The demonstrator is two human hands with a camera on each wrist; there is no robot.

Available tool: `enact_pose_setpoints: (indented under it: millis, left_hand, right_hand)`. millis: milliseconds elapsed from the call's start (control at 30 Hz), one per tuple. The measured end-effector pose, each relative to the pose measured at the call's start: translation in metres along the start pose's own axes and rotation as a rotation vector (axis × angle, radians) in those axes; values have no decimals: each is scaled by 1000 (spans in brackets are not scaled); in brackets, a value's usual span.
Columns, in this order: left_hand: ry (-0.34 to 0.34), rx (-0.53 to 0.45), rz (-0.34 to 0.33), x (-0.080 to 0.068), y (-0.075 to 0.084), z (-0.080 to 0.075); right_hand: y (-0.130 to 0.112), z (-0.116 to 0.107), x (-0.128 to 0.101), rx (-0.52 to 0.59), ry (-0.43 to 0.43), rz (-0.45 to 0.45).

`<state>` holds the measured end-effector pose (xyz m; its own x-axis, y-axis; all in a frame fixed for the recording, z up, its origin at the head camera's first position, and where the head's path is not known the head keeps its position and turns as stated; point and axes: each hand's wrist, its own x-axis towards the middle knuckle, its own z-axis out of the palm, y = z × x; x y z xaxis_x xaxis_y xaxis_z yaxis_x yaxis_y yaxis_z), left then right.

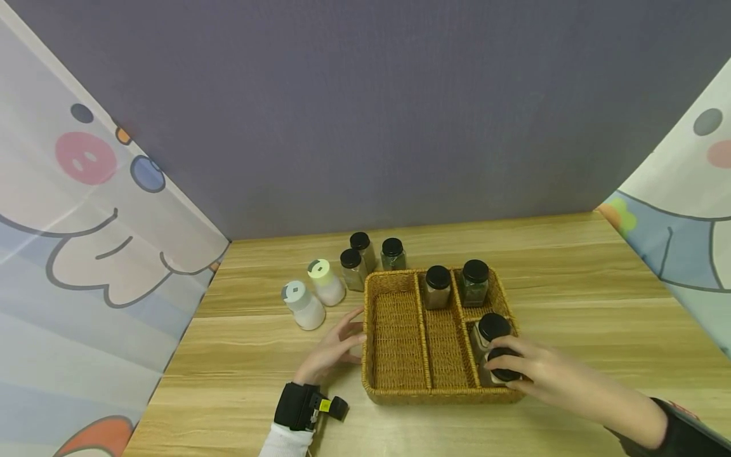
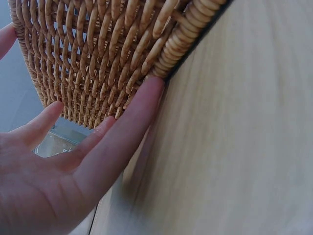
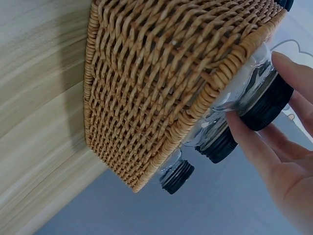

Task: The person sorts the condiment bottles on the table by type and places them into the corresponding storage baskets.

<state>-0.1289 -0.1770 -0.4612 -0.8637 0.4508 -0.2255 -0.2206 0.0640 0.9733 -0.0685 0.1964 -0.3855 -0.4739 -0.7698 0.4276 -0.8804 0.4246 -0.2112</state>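
Black-lidded glass jar is being pinched by right hand in wicker basket's near-right compartment, left hand touching its left wall, fingers spread.

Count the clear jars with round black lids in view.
7: three jars on the wood-grain table by the back-left corner of the brown woven basket; one jar in its middle compartment; one back-right; two front-right, the nearer jar pinched by the right hand.

Your left hand touches the side of the woven basket with extended fingers; wooden table fills the view's right.
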Motion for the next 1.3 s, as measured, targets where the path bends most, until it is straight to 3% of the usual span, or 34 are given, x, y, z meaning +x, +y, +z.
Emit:
enact_pose_setpoints:
  millis: [333, 800, 1133, 1300]
  left_hand:
    - [-4, -2, -4, 0, 0, 0]
    - [-5, -10, -5, 0, -1, 0]
    - [-7, -5, -4, 1, -1, -1]
    - [-12, -16, -5, 1, -2, -1]
  right_hand:
    - [2, 1, -1, 4, 35, -14]
    - [2, -8, 2, -3, -28, -5]
    - [-1, -21, 14, -67, 76, -24]
    - [1, -29, 23, -16, 103, -10]
